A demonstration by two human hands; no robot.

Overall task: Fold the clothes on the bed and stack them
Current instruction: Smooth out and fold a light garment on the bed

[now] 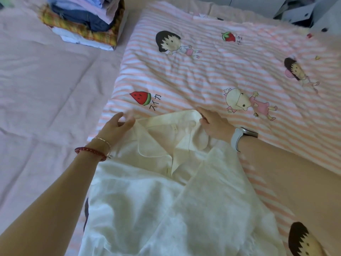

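A white collared shirt lies front-up on the striped cartoon quilt, collar toward the far side. My left hand pinches the shirt's left shoulder edge between thumb and fingers. My right hand grips the right side of the collar, fingers curled into the fabric. A stack of folded clothes sits at the far left on the pink sheet.
The pink bed sheet spreads over the left side. The quilt covers the right half of the bed. Grey and white items lie beyond the quilt's far right corner.
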